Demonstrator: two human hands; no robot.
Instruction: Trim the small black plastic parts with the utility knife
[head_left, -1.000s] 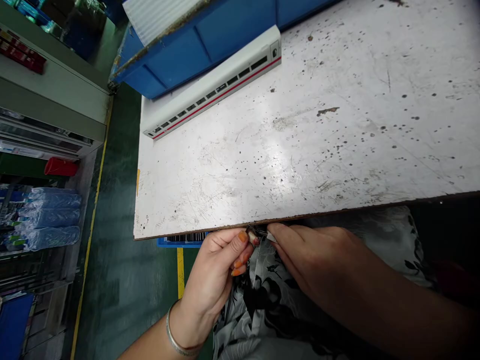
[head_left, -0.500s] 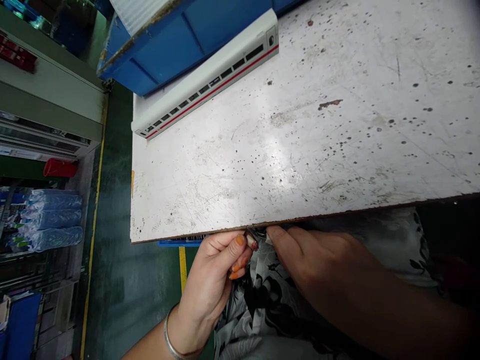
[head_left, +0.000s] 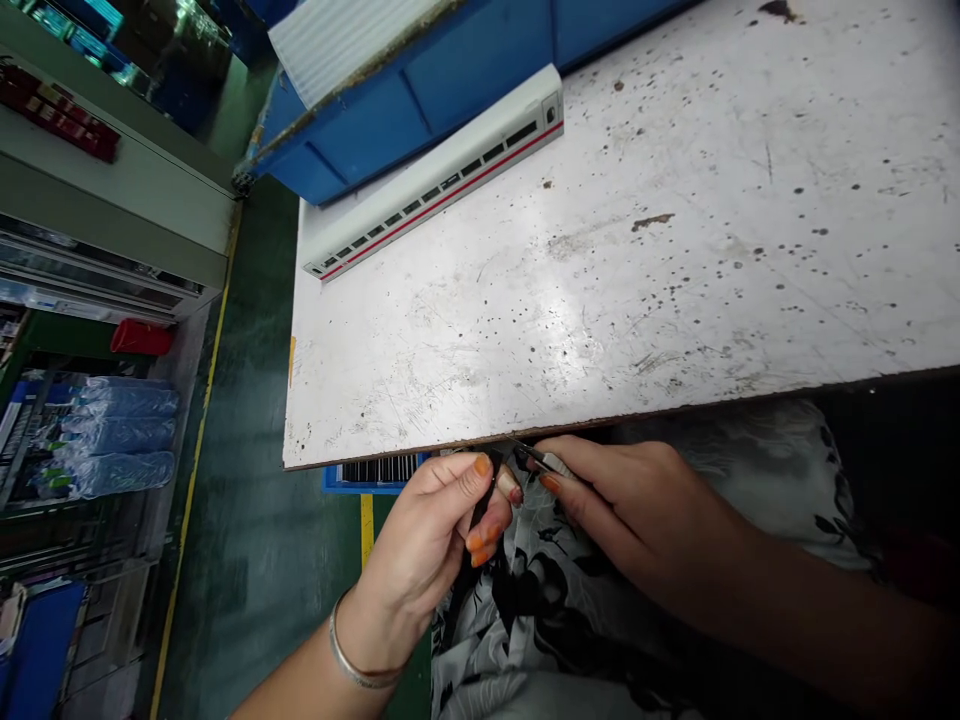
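Observation:
My left hand point(head_left: 431, 545) is below the table's front edge, thumb and fingers pinched on a small dark flat piece point(head_left: 484, 500). One of its fingertips is wrapped in a pale covering. Close on the right, my right hand point(head_left: 649, 510) grips a slim tool with a pale handle point(head_left: 556, 464) and a thin dark pointed end, which looks like a craft knife. The tip points left toward the left hand, at the table edge. Whether it touches the dark piece I cannot tell. A white model train car body point(head_left: 442, 180) with dark windows and a red stripe lies on the table.
The scratched white table point(head_left: 480, 370) spans the middle. Behind the train car stands a blue bin point(head_left: 375, 135) with a white ribbed sheet. A blue tray point(head_left: 375, 472) of dark strips sits below the table. Wrapped bottles point(head_left: 124, 435) and a red bucket point(head_left: 142, 337) are at left.
My right hand has turned and its fingers show more, so the slim tool is now visible. The left hand stays pinched near the same spot. The whole view has shifted slightly.

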